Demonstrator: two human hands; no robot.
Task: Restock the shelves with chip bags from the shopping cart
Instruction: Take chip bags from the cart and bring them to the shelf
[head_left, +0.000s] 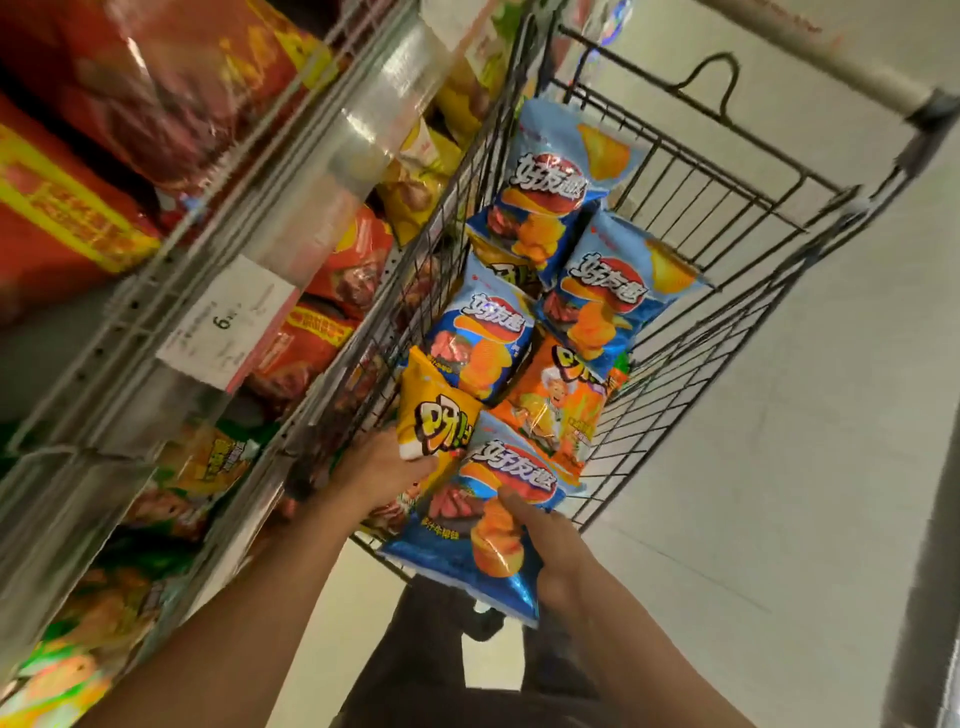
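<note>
Chip bags are mid-pickup over the shopping cart (727, 218) — right hand (550, 551) fingers clasp a blue bag (467, 540), left hand (384, 467) fingers pinch a yellow bag (434, 415). Both forearms reach forward from below. Next, I judge — swing left to the shelves (218, 249) and set them in.
</note>
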